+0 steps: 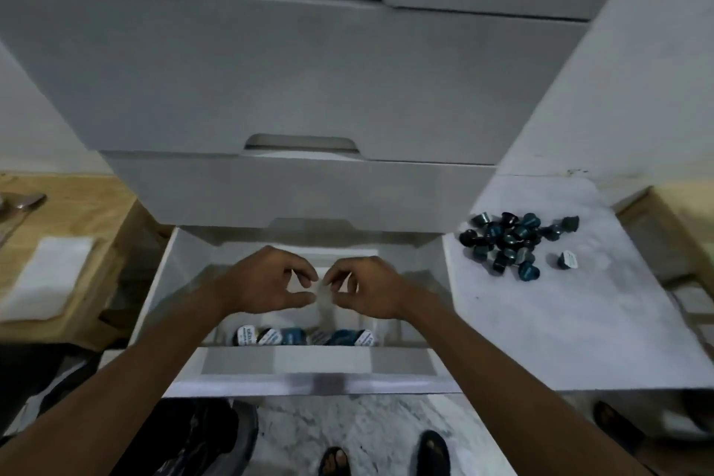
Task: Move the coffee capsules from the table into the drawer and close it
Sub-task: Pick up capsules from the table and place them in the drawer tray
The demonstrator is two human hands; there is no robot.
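The bottom drawer [315,361] of a white cabinet stands pulled out. Several blue coffee capsules [303,336] lie in a row along its front inside edge. My left hand [266,282] and my right hand [367,288] hover together over the drawer's middle. Their thumbs and forefingers pinch a small pale, blurred thing [323,296] between them; I cannot tell what it is. On the white table [541,328] to the right lies a heap of several dark blue capsules [506,240]. One capsule [567,260] sits apart from the heap on its right.
Two closed drawers [289,70] hang over the back of the open one. At left is a wooden surface [89,213] with a white cloth [46,274] and a spoon [23,203]. Below, my sandalled feet [434,452] stand on marble floor beside a dark bag [193,437].
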